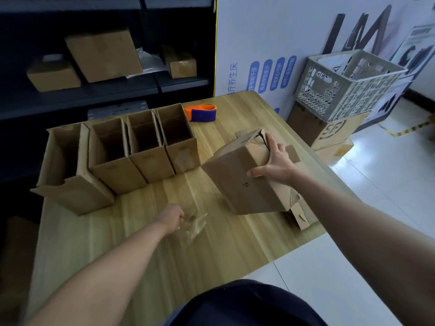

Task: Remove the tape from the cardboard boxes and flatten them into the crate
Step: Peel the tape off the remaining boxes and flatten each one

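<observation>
My right hand (274, 161) grips the top edge of a tilted cardboard box (237, 182) at the right of the wooden table (146, 255); the box's far end is torn open. Low over the table's middle, my left hand (170, 217) is closed on a crumpled strip of clear tape (196, 225) that trails to its right. Several open cardboard boxes (117, 156) stand in a row at the back left of the table. The grey plastic crate (348, 83) sits on a stack of cartons beyond the table's right side, with something white inside.
An orange and blue tape dispenser (202, 112) lies at the table's far edge. Flat cardboard pieces (299, 215) lie under the held box. Dark shelves (106, 90) with more boxes stand behind. White tiled floor (376, 208) opens to the right.
</observation>
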Motion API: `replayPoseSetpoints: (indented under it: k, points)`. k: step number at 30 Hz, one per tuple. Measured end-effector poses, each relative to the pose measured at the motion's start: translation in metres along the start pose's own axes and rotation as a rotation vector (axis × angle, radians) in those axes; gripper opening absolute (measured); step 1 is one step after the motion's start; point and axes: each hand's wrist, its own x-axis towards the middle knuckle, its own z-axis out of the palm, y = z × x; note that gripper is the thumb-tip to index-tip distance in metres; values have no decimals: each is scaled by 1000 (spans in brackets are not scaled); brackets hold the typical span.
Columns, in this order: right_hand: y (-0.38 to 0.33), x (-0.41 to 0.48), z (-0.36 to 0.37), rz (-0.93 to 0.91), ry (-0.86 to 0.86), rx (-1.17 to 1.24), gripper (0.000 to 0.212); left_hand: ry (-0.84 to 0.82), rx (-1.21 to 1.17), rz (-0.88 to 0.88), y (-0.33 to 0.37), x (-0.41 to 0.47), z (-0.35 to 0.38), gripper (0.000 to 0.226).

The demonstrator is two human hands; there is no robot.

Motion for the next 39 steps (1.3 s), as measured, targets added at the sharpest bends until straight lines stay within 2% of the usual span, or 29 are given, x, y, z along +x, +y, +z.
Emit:
replayPoseSetpoints:
  k: [5, 7, 10, 13, 15, 17, 18, 20, 22, 24, 27, 31, 33, 36, 39]
  points:
    - [-8, 3, 4, -34, -24, -47, 124, 65, -98, -88, -3, 3, -9, 43]
    - [-11, 3, 6, -29, -22, -85, 124, 70, -169, -108, -2, 4, -14, 32]
    - [-14, 4, 8, -8, -27, -116, 124, 83, -311, -177, -1, 3, -27, 36]
    - [-18, 5, 11, 8, -40, -142, 124, 209, -279, -199, 7, 2, -41, 28]
    - [-20, 4, 13, 5, -37, -150, 124, 369, -272, -128, 31, 3, -56, 25]
    - [-22, 2, 16, -6, -38, -158, 124, 514, -414, 21, 70, 1, -75, 23]
    - [-22, 2, 16, -15, -48, -169, 124, 536, -517, 96, 92, 1, -85, 28]
    - [-22, -1, 15, -27, -106, -152, 121, 467, -695, 211, 131, 1, -104, 45]
    - [-18, -4, 9, -5, -184, -14, 112, 375, -706, 240, 153, 6, -115, 57]
    - [-9, -9, 2, 30, -197, 138, 96, 358, -638, 193, 160, 14, -116, 55]
    - [10, -17, 1, 73, -129, 132, 76, 389, -616, 128, 160, 21, -113, 48]
    - [19, -23, 3, 97, -214, 158, 85, 406, -626, 93, 162, 24, -114, 43]
    - [17, -22, 3, 69, -233, 131, 86, 399, -628, 96, 165, 25, -114, 49]
    - [13, -18, 2, 17, -154, 65, 63, 402, -622, 55, 167, 25, -115, 71]
    - [7, -16, -6, 27, -89, 128, 19, 405, -608, -15, 166, 27, -116, 71]
